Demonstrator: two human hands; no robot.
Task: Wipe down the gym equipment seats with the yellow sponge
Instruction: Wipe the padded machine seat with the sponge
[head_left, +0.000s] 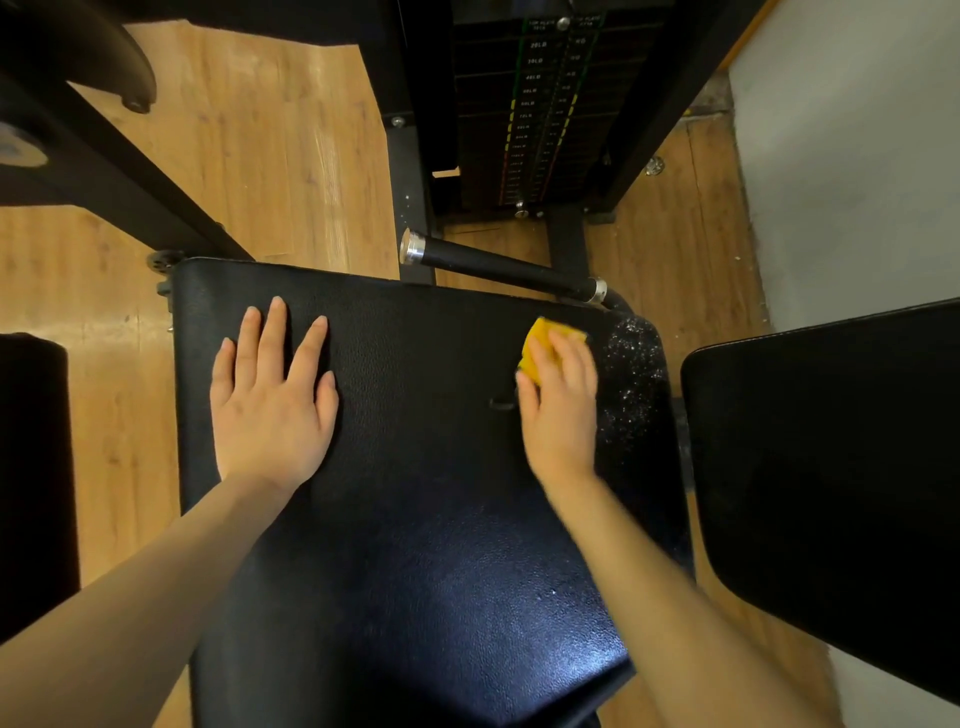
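sponge (543, 343), yellow, soft and light by its look, lies at the seat's (415, 467) two o'clock corner, beside white specks. right hand (558, 395) presses it with fingers curved over its top; left hand (272, 387) rests flat at ten o'clock.

Glossy grained black vinyl seat (415, 519), wood-grain floor (260, 156), chrome-capped handle (504, 270), porous sponge (540, 343)
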